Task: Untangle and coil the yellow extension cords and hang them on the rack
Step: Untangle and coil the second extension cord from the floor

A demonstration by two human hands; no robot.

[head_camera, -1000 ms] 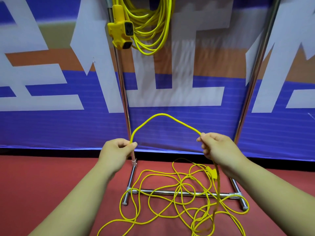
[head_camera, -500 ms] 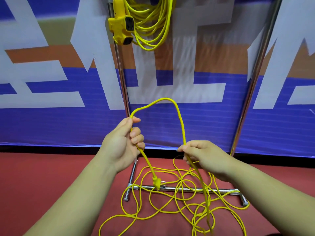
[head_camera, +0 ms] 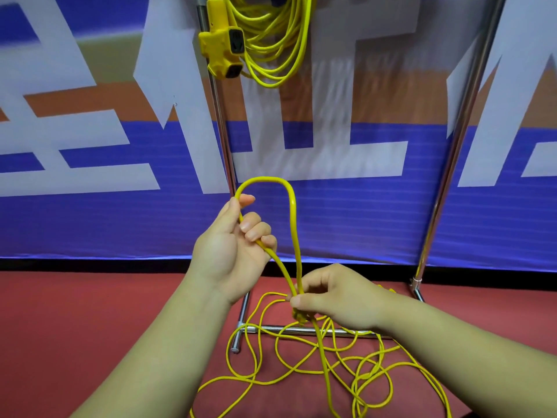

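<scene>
I am watching the left grip (head_camera: 229,251) holding the yellow cord (head_camera: 294,212) up in front of the banner (head_camera: 90,221), with the thumb raised and the fingers curling round the strand. From there the cord is arching over in a narrow upright loop and coming down to the right grip (head_camera: 334,297), which is sitting lower and pinching both legs of the loop together between thumb and fingers. Just under those fingers a small yellow lump is showing; I cannot tell whether it is a plug or a knot. Below the right grip the cord is dropping into a loose tangle (head_camera: 370,366) that is lying on the red floor (head_camera: 90,327), spreading across and in front of the rack's base bar (head_camera: 271,329). The rack's left upright (head_camera: 221,131) is rising behind the left grip, and the right upright (head_camera: 452,152) is standing well apart. At the top, a coiled cord (head_camera: 280,40) is hanging just beside the left upright, with its yellow socket block (head_camera: 224,46) dangling against that post.
</scene>
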